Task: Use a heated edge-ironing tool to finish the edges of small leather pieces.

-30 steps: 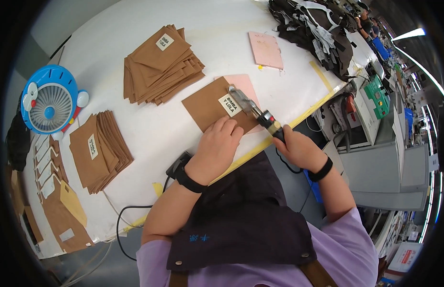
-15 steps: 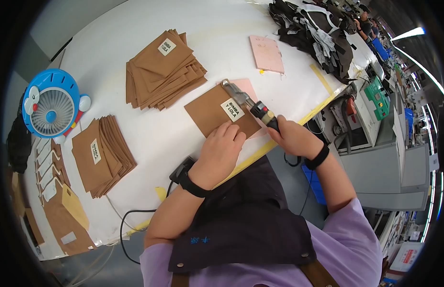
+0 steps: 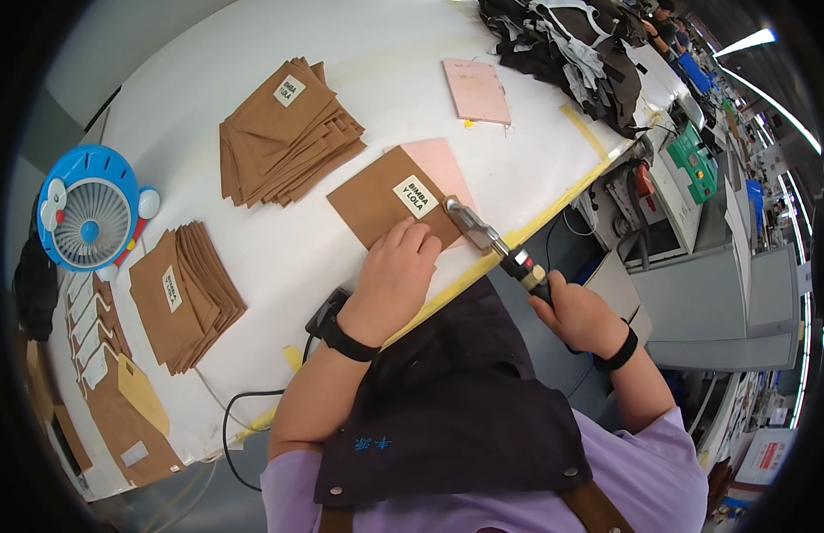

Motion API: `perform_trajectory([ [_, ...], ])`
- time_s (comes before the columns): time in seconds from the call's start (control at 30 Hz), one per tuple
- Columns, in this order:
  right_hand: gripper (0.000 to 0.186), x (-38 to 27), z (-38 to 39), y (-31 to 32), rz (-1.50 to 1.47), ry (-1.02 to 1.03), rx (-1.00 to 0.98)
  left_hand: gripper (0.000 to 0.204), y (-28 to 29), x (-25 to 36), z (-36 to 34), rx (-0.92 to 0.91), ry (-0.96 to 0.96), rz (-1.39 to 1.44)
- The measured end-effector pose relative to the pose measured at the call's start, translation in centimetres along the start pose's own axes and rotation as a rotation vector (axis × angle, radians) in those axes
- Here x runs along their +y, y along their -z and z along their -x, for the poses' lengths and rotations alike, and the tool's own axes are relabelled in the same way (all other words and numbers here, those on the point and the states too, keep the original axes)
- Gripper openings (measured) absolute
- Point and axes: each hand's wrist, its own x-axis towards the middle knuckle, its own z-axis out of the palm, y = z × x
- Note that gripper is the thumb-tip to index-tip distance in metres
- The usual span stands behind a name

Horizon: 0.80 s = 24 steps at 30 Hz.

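A square brown fabric panel (image 3: pixel 367 194) with a white printed label (image 3: pixel 417 196) lies on the white table, partly over a pink sheet (image 3: pixel 437 164). My left hand (image 3: pixel 394 282) rests on its near edge, fingers laid on the fabric just below the label. My right hand (image 3: pixel 582 313) is wrapped round the black handle of a slim tool with a bent metal head (image 3: pixel 521 265). The rounded metal tip is at the panel's right edge; whether it touches the fabric I cannot tell.
Two stacks of brown panels, a far stack (image 3: pixel 283 133) and a left stack (image 3: pixel 185 298), lie on the table. A blue fan (image 3: pixel 88 209) stands at the left. A pink notepad (image 3: pixel 477 91) and a dark fabric heap (image 3: pixel 576 53) are farther back. A black cable (image 3: pixel 252 392) crosses the near edge.
The tool has moved right and nearer me, its tip passing from the panel's far corner to its right edge. My left hand stays on the panel. The whole view has shifted slightly.
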Motion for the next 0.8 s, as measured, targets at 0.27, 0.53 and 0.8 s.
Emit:
perform_trajectory([
  [0.27, 0.039, -0.1, -2.0, 0.7, 0.041, 0.068, 0.053, 0.029, 0.0, 0.3, 0.1, -0.020, 0.003, -0.009],
  [0.53, 0.042, -3.5, -13.5, 2.3, 0.026, 0.229, 0.148, 0.030, 0.1, 0.6, 0.1, -0.043, -0.011, 0.004],
  [0.8, 0.041, -1.8, -9.0, 0.3, -0.014, 0.208, 0.163, 0.034, 0.9, 0.9, 0.0, -0.086, 0.033, -0.016],
])
